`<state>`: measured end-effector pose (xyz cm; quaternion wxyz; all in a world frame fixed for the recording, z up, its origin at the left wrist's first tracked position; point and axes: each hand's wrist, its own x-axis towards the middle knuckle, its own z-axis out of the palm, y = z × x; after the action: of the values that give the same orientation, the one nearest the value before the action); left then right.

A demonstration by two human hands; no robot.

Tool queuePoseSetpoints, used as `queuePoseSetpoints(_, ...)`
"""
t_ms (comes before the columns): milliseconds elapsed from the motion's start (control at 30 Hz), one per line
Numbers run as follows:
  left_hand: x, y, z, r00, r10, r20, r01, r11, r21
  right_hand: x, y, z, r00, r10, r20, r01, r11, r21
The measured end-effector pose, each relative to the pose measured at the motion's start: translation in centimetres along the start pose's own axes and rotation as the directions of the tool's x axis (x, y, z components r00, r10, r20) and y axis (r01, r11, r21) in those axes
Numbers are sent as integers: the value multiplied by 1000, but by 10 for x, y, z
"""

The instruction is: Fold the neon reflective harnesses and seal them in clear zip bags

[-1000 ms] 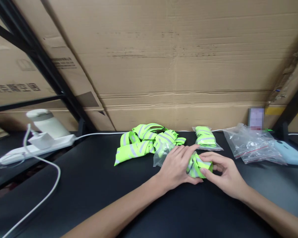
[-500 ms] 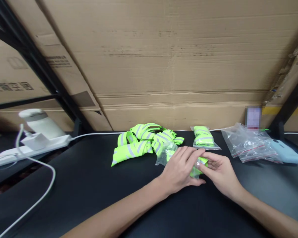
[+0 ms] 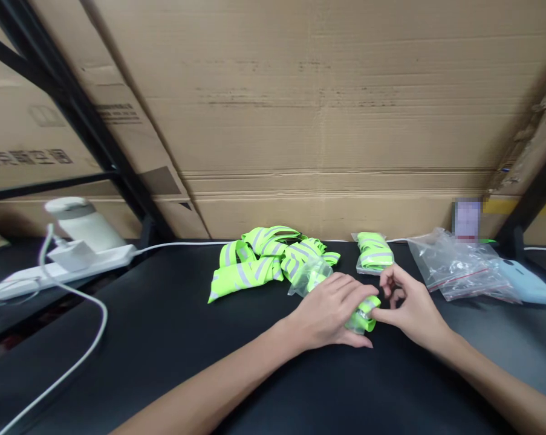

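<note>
A folded neon-yellow reflective strap (image 3: 367,315) with grey stripes lies partly in a clear plastic bag (image 3: 309,279) on the black table. My left hand (image 3: 328,313) is wrapped over the bag and strap, with its thumb along the near side. The palm hides the middle of both. At the strap's right end is my right hand (image 3: 409,308); its thumb tip touches the strap, while the curled fingers stand apart from the thumb and hold nothing. Behind my left hand, loose reflective straps (image 3: 248,272) lie in a heap. A bagged reflective strap (image 3: 375,251) rests beyond my right hand.
Clear zip bags (image 3: 458,269) overlap a light-blue phone (image 3: 529,283) on the right. A white power strip (image 3: 19,287) with a charger and a white bottle (image 3: 91,223) are at far left. Cardboard (image 3: 318,121) walls off the back.
My right hand has drawn its fingers back from the strap and curled them, exposing the strap's end. My left hand stays on the bag. The view has shifted slightly.
</note>
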<state>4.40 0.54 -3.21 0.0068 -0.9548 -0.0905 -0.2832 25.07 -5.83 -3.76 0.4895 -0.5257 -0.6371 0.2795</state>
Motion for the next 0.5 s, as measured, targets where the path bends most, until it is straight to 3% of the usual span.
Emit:
queuePoseSetpoints(67,0,3,2,997,76,5,-76,997,3,0,3,2,990,62,128,-76,991,107)
queuePoseSetpoints(167,2,7,5,984,179,-8,-179,984,17,-2,4,5,946,46,321,-121,968,220)
queuePoseSetpoints(267,7,10,5,976,216,-18,-216,976,3,-6,-1,9,917,56,396,-167,953,251)
queuePoseSetpoints(400,11,13,-1,966,228,-122,-223,973,54,-9,-7,14,912,149,382,-248,942,226)
queuePoseSetpoints(500,8,18,-4,960,172,-220,-138,977,161,-7,-6,14,963,102,250,-178,937,302)
